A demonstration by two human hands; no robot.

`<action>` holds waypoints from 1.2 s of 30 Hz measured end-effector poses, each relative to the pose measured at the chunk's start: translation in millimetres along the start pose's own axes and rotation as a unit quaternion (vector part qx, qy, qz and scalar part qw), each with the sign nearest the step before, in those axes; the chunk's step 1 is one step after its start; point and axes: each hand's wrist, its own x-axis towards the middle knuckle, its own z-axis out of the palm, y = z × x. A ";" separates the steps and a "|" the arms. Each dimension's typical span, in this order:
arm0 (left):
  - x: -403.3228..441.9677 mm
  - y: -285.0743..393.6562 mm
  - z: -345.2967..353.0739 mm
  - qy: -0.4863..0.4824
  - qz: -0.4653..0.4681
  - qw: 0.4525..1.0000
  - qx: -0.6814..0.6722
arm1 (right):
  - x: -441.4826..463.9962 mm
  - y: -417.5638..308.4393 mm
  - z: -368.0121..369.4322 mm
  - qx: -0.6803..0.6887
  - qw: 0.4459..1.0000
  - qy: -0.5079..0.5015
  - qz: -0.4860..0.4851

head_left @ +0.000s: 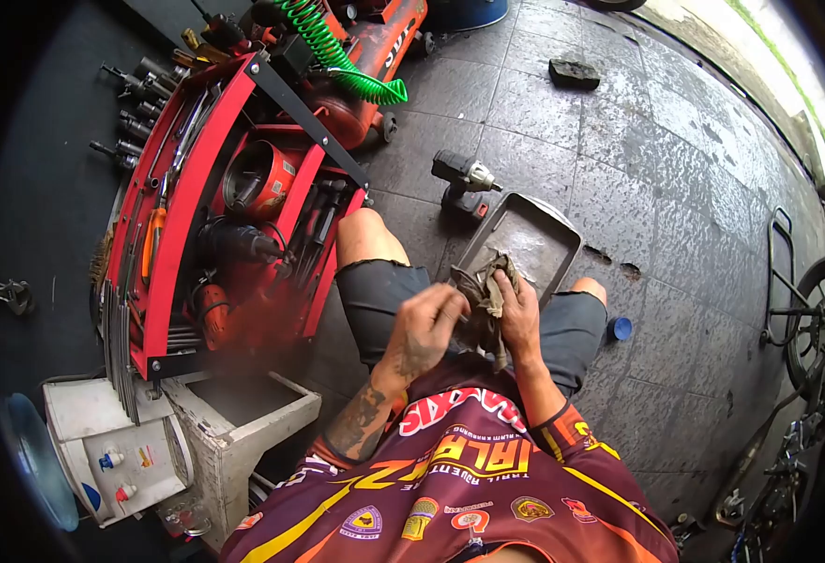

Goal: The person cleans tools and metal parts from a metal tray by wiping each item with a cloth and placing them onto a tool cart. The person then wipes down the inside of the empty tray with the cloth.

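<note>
My right hand (518, 314) is closed round a crumpled, dirty grey-brown rag (489, 281), held between my knees over the near end of a metal tray (529, 246). Close by on the left is my left hand (423, 324), its fingers curled into a pinch against the rag's left edge. What sits in that pinch is hidden. The shallow rectangular tray lies on the floor and looks wet and grimy inside. Just beyond its left corner, a cordless impact wrench (465, 178) rests on the floor.
A red tool cart (234, 103) with hand tools stands at left, before a red air compressor (384, 47) with a green coiled hose (375, 89). A blue cap (620, 328) lies beside my right knee. Dark block (574, 74) lies ahead; bicycle-like wheel (817, 305) at right.
</note>
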 end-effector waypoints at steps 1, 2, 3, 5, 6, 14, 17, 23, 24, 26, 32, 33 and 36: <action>4.2 10.7 -9.0 0.050 -0.025 0.998 0.007 | -3.9 -1.6 -0.2 0.002 1.000 -0.003 0.004; 14.0 13.3 -11.0 0.067 0.002 0.998 0.022 | -7.0 -10.7 0.8 -0.029 0.999 -0.034 0.006; 24.6 14.3 -11.5 0.088 0.031 0.995 0.039 | -7.1 -15.8 4.0 -0.060 0.996 -0.070 0.003; 36.2 -17.1 -9.8 -0.024 0.081 0.994 0.073 | -14.5 -21.3 11.9 -0.095 0.989 -0.105 -0.049; 36.8 -25.2 -8.9 -0.091 0.063 0.994 -0.001 | -15.8 -20.4 12.1 -0.092 0.989 -0.109 -0.045; 8.7 -34.6 -6.3 -0.138 0.228 0.931 0.249 | -29.2 -1.6 -9.6 -0.088 0.990 -0.109 0.010; -4.9 -26.5 -1.4 -0.145 0.247 0.910 0.300 | -20.0 5.4 -14.3 -0.105 0.993 -0.039 -0.028; -17.3 -33.6 25.4 -0.112 0.090 0.966 0.214 | -10.2 1.3 -9.2 -0.110 0.992 -0.021 -0.051; -16.4 -33.6 24.5 -0.122 0.078 0.977 0.157 | -7.9 9.4 -9.3 -0.111 0.992 -0.006 -0.061; -19.7 -25.1 20.9 -0.120 0.021 0.982 0.143 | -0.7 21.1 -20.3 -0.176 0.982 0.018 -0.070; -13.6 -46.7 -55.2 0.120 -0.021 0.989 0.080 | 72.1 95.6 -115.4 -0.004 0.986 0.168 -0.015; 1.1 -42.2 -86.7 0.126 -0.083 0.975 0.166 | 73.7 96.9 -105.1 0.032 0.991 0.131 -0.019; 49.9 -86.4 -155.4 0.269 -0.110 0.924 0.247 | 56.2 74.8 -45.9 0.046 0.993 0.098 -0.037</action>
